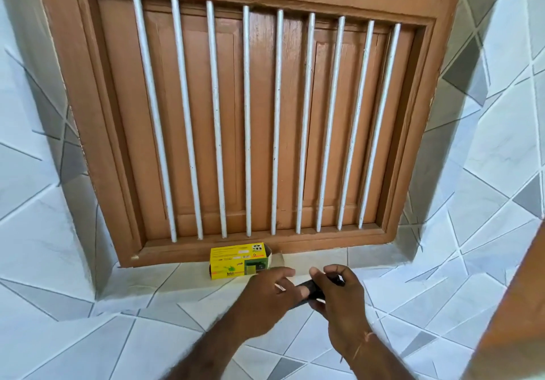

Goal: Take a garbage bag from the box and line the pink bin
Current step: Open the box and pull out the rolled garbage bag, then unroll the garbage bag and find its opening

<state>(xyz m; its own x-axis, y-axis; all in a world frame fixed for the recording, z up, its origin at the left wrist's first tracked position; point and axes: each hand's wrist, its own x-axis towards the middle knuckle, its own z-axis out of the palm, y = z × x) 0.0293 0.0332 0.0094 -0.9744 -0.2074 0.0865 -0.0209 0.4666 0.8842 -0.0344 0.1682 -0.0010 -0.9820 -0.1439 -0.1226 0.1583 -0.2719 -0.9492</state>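
A yellow and green garbage bag box (240, 261) lies on the tiled window sill, its right end flap open. Just right of and below it, a black rolled garbage bag (309, 286) is held between both hands. My left hand (267, 294) has its fingers on the roll's left end. My right hand (340, 291) curls around the roll's right part. Most of the roll is hidden by the fingers. The pink bin is not in view.
A brown wooden window (250, 114) with white vertical bars fills the wall above the sill. Grey and white tiles (88, 335) cover the sill and surrounding walls. A brown wooden edge (516, 320) stands at the lower right.
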